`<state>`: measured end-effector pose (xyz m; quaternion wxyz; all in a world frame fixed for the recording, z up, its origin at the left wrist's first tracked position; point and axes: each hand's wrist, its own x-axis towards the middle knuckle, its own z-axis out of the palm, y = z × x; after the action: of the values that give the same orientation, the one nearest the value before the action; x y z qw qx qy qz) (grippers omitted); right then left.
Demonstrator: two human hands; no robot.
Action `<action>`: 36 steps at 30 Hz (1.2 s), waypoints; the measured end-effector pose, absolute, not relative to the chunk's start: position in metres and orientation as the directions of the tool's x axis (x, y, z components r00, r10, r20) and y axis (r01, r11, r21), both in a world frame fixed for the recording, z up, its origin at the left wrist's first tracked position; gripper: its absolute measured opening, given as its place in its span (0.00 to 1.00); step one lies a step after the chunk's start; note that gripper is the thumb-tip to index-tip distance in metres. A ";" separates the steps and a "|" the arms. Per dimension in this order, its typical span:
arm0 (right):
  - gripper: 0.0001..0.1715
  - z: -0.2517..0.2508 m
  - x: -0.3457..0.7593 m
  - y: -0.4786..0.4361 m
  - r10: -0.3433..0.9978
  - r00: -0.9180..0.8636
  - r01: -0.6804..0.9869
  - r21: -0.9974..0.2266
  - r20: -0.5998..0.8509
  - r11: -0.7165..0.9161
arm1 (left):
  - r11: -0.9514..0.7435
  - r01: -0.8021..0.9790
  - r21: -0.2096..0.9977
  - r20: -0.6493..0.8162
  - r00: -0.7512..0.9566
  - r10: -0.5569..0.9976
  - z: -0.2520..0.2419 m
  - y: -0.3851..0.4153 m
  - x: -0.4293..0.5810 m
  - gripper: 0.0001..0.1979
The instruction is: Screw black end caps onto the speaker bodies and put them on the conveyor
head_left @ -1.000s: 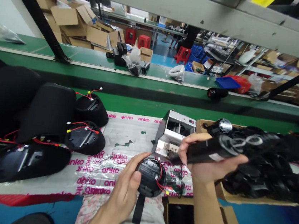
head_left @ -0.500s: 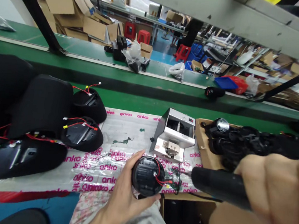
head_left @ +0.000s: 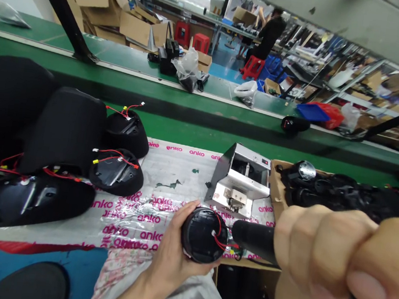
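Since half a second ago, the black tool [head_left: 254, 237] in the right grip [head_left: 324, 255] has come closer to the round black part [head_left: 202, 234]; its end now sits just beside the part's right rim, and I cannot tell whether they touch. From the left, black fabric-covered housings [head_left: 66, 129] crowd the counter [head_left: 179, 166], red leads [head_left: 117, 157] trailing over them. Next comes film [head_left: 148, 218] on the counter, printed over and over with "anko" in pink. On its near side, the left grip [head_left: 171, 256] is curved around the round part, fingers along the left and far rim, thumb underneath on the near side; red wires [head_left: 218, 238] hang over the part's right edge. Beyond stands a metal device [head_left: 241, 183] with a small switch, its marks too small to read. Farther off, a black cylinder [head_left: 295, 125] bears an unreadable red mark. At right the right grip is closed tightly around the tool, near a cardboard box [head_left: 278, 182] of black parts [head_left: 339, 184].
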<state>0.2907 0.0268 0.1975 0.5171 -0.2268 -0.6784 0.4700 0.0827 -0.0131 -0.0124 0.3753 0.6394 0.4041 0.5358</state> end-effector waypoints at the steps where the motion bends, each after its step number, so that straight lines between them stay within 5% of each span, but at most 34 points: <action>1: 0.10 0.199 0.289 0.029 0.774 -0.391 -0.164 -0.865 0.498 0.474 | -0.391 0.111 0.914 0.381 0.099 0.919 -0.013 -0.013 0.082 0.56; 6: 0.12 0.203 0.284 0.033 0.844 -0.386 -0.202 -0.927 0.373 0.317 | -0.395 0.105 0.912 0.385 0.109 0.917 -0.014 -0.013 0.080 0.56; 11: 0.26 0.200 0.273 0.038 0.919 -0.304 -0.238 -0.954 0.251 0.181 | -0.407 0.115 0.906 0.397 0.095 0.913 -0.015 -0.013 0.081 0.57; 15: 0.26 0.197 0.266 0.040 0.901 -0.332 -0.239 -0.949 0.279 0.206 | -0.435 0.092 0.896 0.434 0.036 0.900 -0.015 -0.013 0.083 0.55; 20: 0.11 0.199 0.269 0.044 0.786 -0.481 -0.224 -0.922 0.387 0.317 | -0.441 0.080 0.894 0.439 0.049 0.897 -0.015 -0.012 0.081 0.54; 25: 0.15 0.197 0.276 0.064 0.609 -0.661 -0.282 -0.897 0.438 0.340 | -0.448 0.088 0.890 0.445 0.052 0.894 -0.017 -0.011 0.081 0.55; 30: 0.17 0.188 0.275 0.074 0.589 -0.668 -0.342 -0.891 0.454 0.298 | -0.455 0.146 0.878 0.452 0.057 0.890 -0.013 -0.011 0.080 0.55; 36: 0.15 0.182 0.269 0.062 0.728 -0.536 -0.340 -0.899 0.428 0.278 | -0.482 0.178 0.858 0.473 0.093 0.876 -0.007 -0.007 0.075 0.54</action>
<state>0.2693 0.0616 0.1816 0.4581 -0.1481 -0.6550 0.5825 0.0754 -0.0074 -0.0072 0.3201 0.6662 0.3953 0.5453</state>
